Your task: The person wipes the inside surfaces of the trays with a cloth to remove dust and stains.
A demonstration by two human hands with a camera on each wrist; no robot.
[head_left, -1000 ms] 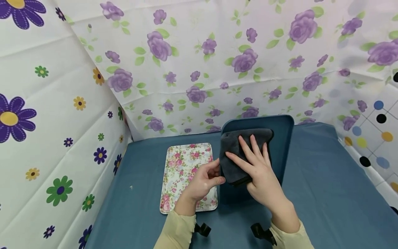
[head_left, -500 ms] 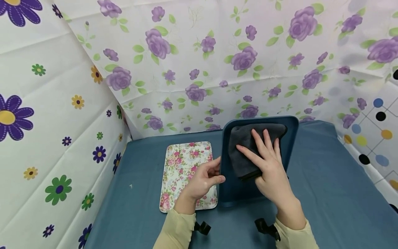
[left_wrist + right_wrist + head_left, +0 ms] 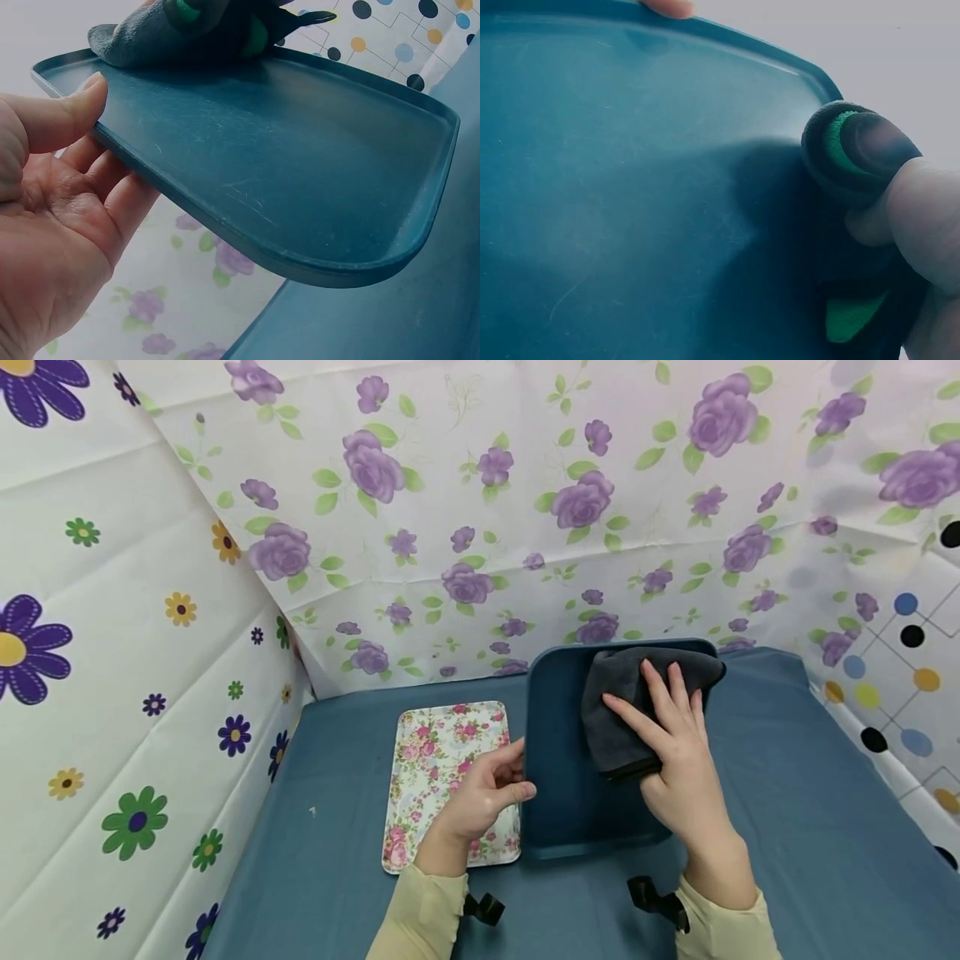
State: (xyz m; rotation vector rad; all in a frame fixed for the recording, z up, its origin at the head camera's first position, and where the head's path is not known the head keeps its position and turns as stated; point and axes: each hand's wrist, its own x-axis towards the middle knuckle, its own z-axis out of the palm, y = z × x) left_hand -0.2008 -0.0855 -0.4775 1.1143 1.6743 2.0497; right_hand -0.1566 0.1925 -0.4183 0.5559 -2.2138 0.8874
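My left hand (image 3: 480, 802) grips the left rim of a dark blue rectangular tray (image 3: 566, 777), thumb over the edge and fingers beneath. In the left wrist view the tray (image 3: 285, 172) is tilted, with fine scratches on its face. A folded dark grey cloth (image 3: 618, 702) lies against the tray's upper right part, its corner reaching past the right rim. On top of it my right hand (image 3: 690, 777) spreads its fingers, while the thumb tucks in at the lower fold. Green inner layers of the cloth (image 3: 847, 146) show in the right wrist view.
A white tray with pink flowers (image 3: 427, 777) lies on the blue tablecloth (image 3: 337, 877), left of and partly behind my left forearm. A purple-flowered curtain (image 3: 420, 552) hangs at the back, with other patterned sheets at both sides.
My right hand has moved the cloth rightward across the tray, from its left part to the right rim, baring the left side. The left hand keeps its hold on the rim.
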